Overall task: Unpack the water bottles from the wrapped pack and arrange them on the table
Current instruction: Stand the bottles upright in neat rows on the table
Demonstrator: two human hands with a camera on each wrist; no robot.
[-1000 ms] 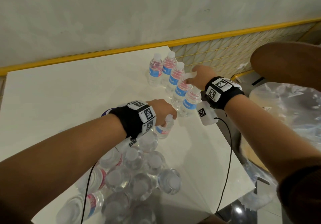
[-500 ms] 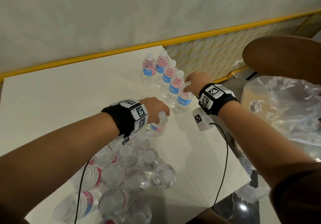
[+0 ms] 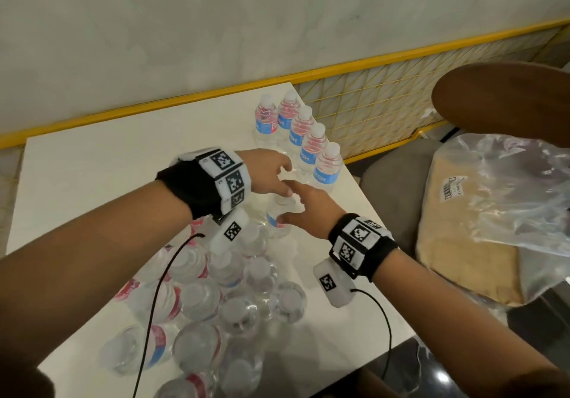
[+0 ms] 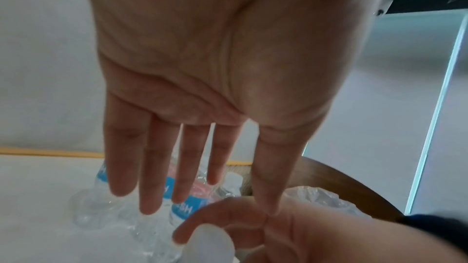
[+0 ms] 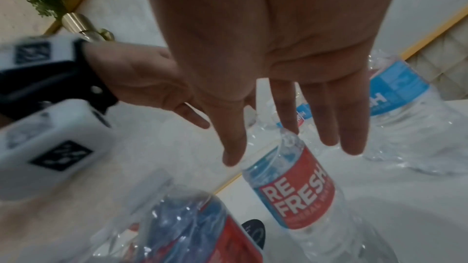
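One water bottle [image 3: 276,221] with a red and blue label [image 5: 296,183] stands on the white table [image 3: 92,181], just beyond the wrapped pack [image 3: 216,299] of clear bottles. My right hand [image 3: 308,206] grips it near the top: the thumb lies on the label and a finger curls round the white cap [image 4: 207,245]. My left hand [image 3: 271,172] hovers over the cap with straight fingers [image 4: 162,167] and holds nothing. Several bottles [image 3: 305,144] stand in a row at the table's far right edge.
A yellow-railed wire fence [image 3: 370,67] runs along the wall behind the table. To the right, off the table, lie a crumpled clear plastic bag [image 3: 493,200] and a round brown seat [image 3: 509,98]. Wrist cables hang over the pack.
My left hand has let go of the bottle it held by the top and opened above it. My right hand has left the row and taken hold of that bottle.
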